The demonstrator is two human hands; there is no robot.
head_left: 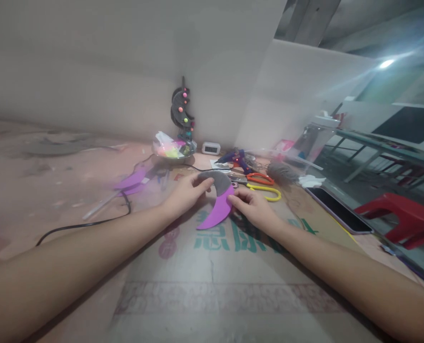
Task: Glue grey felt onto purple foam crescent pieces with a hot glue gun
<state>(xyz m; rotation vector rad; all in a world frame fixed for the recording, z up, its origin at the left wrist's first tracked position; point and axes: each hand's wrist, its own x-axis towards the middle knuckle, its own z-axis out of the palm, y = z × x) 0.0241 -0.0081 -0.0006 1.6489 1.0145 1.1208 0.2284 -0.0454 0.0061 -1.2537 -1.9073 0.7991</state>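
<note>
A purple crescent-shaped cutout (217,212) lies on a printed cardboard sheet (212,267), with a grey crescent piece (219,180) on its upper part. My left hand (185,193) pinches the grey piece at its left tip. From the right, my right hand (252,207) holds the purple crescent's edge with its fingers closed on it.
Behind the hands lie a blue glue gun (236,158), orange-handled scissors (258,178), a yellow hook-shaped strip (269,190), a grey fluffy tuft (282,171) and a small clock (211,148). A dark moon ornament with coloured balls (182,112) stands by the wall. A phone (338,209) lies right; a black cable (86,221) runs left.
</note>
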